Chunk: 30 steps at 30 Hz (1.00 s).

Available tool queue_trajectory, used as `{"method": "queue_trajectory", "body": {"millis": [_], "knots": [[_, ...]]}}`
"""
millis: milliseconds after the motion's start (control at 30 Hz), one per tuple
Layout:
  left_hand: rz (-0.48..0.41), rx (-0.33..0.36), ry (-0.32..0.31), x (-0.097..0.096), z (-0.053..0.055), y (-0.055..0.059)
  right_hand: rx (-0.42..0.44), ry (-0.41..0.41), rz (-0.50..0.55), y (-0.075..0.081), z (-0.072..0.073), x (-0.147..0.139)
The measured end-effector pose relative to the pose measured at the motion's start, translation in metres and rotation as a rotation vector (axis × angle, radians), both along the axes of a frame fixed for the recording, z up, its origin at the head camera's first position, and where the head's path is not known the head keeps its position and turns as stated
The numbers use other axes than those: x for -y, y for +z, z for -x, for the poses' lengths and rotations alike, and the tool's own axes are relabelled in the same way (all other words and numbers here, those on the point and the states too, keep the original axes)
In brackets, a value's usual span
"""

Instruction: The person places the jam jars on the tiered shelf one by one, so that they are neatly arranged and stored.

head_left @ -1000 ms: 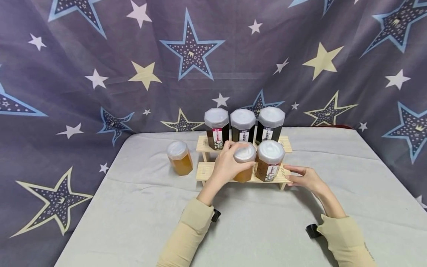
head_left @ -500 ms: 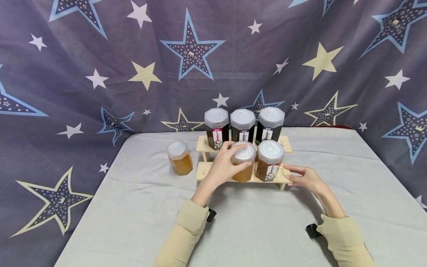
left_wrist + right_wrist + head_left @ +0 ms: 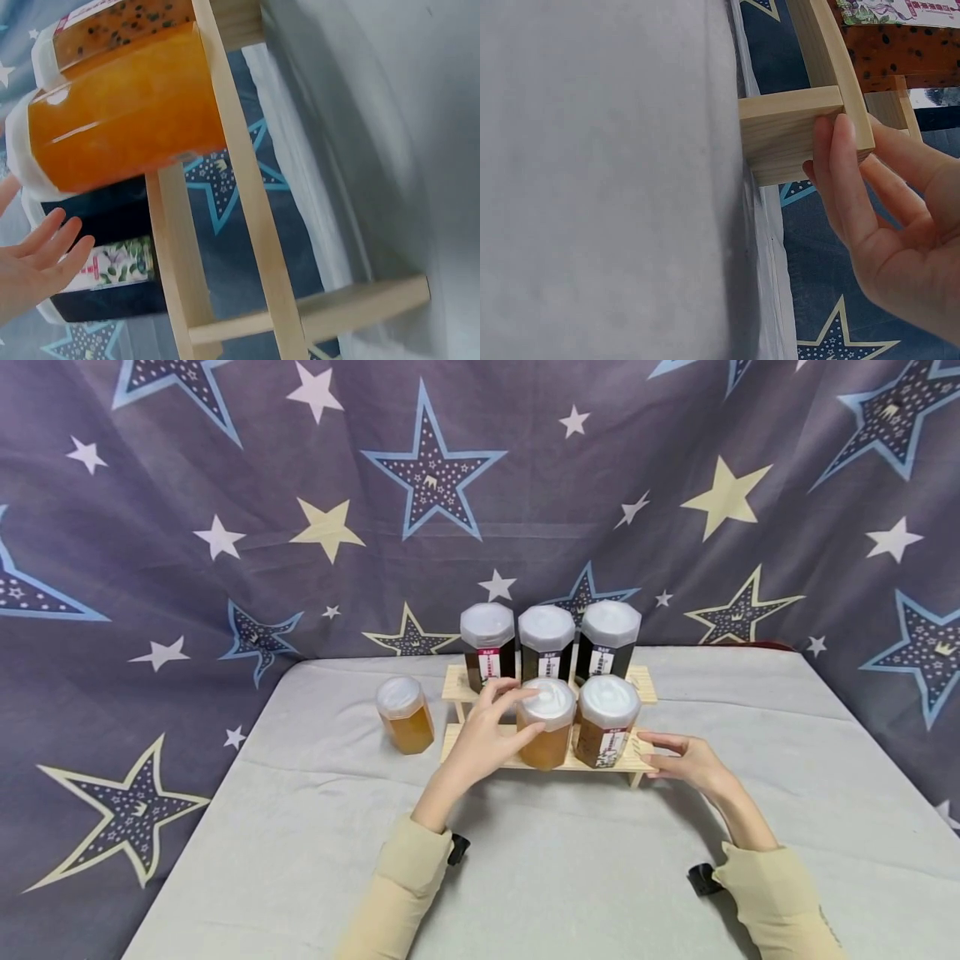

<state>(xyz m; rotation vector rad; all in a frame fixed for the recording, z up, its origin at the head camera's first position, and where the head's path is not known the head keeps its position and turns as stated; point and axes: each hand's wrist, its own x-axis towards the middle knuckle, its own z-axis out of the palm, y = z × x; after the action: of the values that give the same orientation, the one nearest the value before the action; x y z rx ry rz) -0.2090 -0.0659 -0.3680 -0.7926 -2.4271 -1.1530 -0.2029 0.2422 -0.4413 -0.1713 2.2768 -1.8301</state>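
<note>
My left hand [image 3: 486, 737] is beside an amber jar [image 3: 547, 739] with a whitish lid, which stands on the lower step of a two-tier wooden rack [image 3: 457, 739]. In the left wrist view the left fingers [image 3: 56, 251] are spread and off the jar's orange side. At the rack's right end, my right hand [image 3: 692, 764] pinches the step board; the right wrist view shows fingertips [image 3: 844, 139] against the leg and the thumb over the board. A brown speckled jar with a label [image 3: 606, 727] stands right of the amber one.
Three dark jars stand on the upper step: one left [image 3: 489, 647], one middle [image 3: 547, 643], one right [image 3: 608, 639]. Another amber jar [image 3: 406, 717] stands on the grey cloth [image 3: 337, 827] left of the rack. A star-patterned curtain [image 3: 525, 502] hangs behind.
My left hand has loosened from the amber jar and drawn back to the left. The jar has shifted slightly left on the lower step. The right hand stays put.
</note>
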Motion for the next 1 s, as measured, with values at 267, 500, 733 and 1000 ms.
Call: {"method": "queue_trajectory", "body": {"millis": [267,500,733,1000], "knots": [[-0.057,-0.013,0.011,0.02,-0.003,0.001,0.008,0.005,0.011,0.001,0.0,0.0],[-0.032,-0.009,0.08,0.039,-0.005,0.001,0.003,0.009,0.02,0.001,0.0,0.0],[-0.042,-0.069,0.115,0.056,-0.003,-0.002,0.002,0.005,0.022,0.001,0.0,0.001],[-0.054,-0.123,0.178,0.073,0.0,-0.006,0.002,0.002,0.021,0.0,0.0,0.001]]}}
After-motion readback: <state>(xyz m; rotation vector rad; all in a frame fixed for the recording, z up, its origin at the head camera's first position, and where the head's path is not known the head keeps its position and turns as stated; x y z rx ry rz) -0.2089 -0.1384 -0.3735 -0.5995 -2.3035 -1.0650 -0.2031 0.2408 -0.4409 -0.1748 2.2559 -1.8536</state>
